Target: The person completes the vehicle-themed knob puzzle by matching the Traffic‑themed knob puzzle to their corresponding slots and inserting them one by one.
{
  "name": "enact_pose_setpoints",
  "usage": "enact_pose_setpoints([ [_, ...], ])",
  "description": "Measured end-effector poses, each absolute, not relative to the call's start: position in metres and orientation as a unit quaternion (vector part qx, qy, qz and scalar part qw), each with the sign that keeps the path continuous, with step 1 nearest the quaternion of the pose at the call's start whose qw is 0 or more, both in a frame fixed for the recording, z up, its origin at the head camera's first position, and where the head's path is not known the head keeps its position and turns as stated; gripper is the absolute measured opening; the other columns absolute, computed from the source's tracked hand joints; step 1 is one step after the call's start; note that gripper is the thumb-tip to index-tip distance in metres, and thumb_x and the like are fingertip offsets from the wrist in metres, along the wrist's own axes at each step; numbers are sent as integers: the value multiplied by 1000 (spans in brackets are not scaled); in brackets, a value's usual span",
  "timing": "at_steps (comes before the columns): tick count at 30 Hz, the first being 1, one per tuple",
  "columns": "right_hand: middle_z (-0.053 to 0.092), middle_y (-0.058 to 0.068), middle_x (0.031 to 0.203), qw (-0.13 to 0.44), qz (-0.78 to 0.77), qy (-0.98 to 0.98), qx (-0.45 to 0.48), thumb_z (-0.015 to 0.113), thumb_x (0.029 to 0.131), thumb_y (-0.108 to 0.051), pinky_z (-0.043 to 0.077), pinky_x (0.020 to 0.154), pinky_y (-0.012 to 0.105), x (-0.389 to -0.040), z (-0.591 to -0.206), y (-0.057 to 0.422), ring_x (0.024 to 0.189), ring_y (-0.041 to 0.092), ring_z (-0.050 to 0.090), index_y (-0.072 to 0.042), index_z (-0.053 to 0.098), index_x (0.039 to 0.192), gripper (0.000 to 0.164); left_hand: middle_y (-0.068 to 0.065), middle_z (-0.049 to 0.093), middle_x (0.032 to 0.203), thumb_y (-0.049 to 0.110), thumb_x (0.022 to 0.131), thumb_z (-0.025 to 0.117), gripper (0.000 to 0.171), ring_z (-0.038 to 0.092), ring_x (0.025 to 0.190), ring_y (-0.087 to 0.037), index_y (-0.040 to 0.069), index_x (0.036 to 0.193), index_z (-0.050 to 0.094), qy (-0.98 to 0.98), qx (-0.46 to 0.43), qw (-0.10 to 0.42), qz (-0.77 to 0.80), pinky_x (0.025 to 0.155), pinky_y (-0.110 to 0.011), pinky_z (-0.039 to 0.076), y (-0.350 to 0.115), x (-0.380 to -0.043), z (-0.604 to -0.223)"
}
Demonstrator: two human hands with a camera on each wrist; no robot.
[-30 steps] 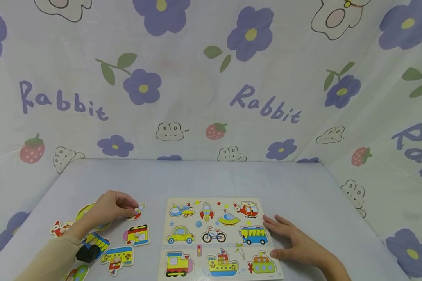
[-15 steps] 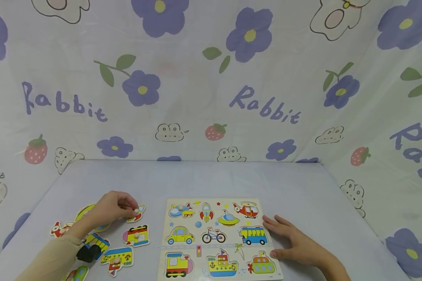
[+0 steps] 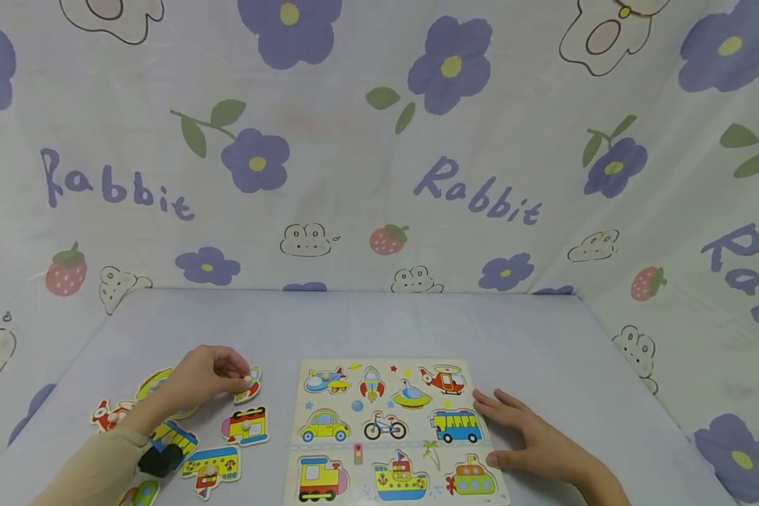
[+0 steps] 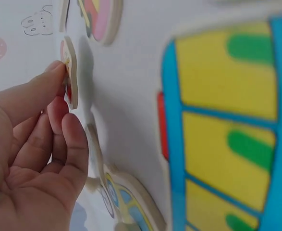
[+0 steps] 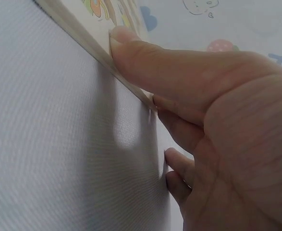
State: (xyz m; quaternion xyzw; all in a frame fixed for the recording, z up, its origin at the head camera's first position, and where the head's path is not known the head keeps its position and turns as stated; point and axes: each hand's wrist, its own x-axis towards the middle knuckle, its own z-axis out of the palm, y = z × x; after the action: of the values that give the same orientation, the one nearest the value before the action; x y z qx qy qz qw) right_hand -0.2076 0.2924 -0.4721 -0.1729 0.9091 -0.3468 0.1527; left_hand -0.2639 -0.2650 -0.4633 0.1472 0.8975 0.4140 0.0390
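The left hand (image 3: 205,378) pinches, thumb against finger, the small knob (image 3: 248,379) of a red-and-white puzzle piece (image 3: 252,390), at about ten o'clock from the middle of the puzzle board (image 3: 360,474). The piece looks like thin wood: probably light, stiff and hard to break, its painted face perhaps slick, so the knob seems the surest hold. At its six o'clock lies the train piece (image 3: 257,426). The board, likely rigid, lies flat on the table (image 3: 519,337). At its three o'clock the right hand (image 3: 534,443), loosely spread, touches its edge.
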Motion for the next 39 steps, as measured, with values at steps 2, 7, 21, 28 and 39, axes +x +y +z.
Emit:
enact_pose_setpoints([
  [2, 31, -13, 155, 151, -345, 910, -175, 81, 75, -48, 13, 104, 72, -207, -472, 292, 146, 38, 6, -20, 47, 148, 86, 3, 67, 81, 21, 82, 82, 19, 62, 76, -18, 11, 93, 71, 898, 150, 31, 413, 66, -28, 51, -263, -264, -463],
  [7, 32, -8, 156, 149, -347, 908, -181, 81, 75, -46, 12, 105, 71, -208, -473, 293, 146, 39, 7, -18, 47, 148, 85, 3, 67, 84, 23, 83, 82, 19, 63, 78, -18, 12, 94, 71, 896, 141, 21, 420, 65, -29, 52, -251, -263, -459],
  [21, 31, -14, 155, 149, -351, 907, -179, 82, 75, -46, 14, 103, 73, -208, -475, 294, 146, 38, 6, -23, 46, 149, 85, 4, 67, 83, 18, 84, 81, 15, 62, 76, -17, 14, 93, 71, 884, 134, 0, 447, 68, -29, 53, -198, -253, -442],
  [28, 32, -12, 155, 150, -350, 909, -172, 82, 74, -46, 14, 104, 72, -207, -473, 293, 146, 39, 6, -21, 47, 148, 86, 5, 68, 83, 16, 82, 82, 14, 64, 76, -16, 13, 91, 71, 872, 149, -5, 466, 68, -30, 54, -177, -254, -441],
  [39, 32, -7, 156, 141, -350, 906, -192, 81, 77, -45, 11, 105, 71, -205, -472, 293, 146, 40, 7, -19, 47, 148, 83, 5, 66, 80, 18, 80, 84, 15, 61, 76, -15, 15, 88, 72, 868, 159, -6, 470, 68, -32, 50, -144, -257, -440],
])
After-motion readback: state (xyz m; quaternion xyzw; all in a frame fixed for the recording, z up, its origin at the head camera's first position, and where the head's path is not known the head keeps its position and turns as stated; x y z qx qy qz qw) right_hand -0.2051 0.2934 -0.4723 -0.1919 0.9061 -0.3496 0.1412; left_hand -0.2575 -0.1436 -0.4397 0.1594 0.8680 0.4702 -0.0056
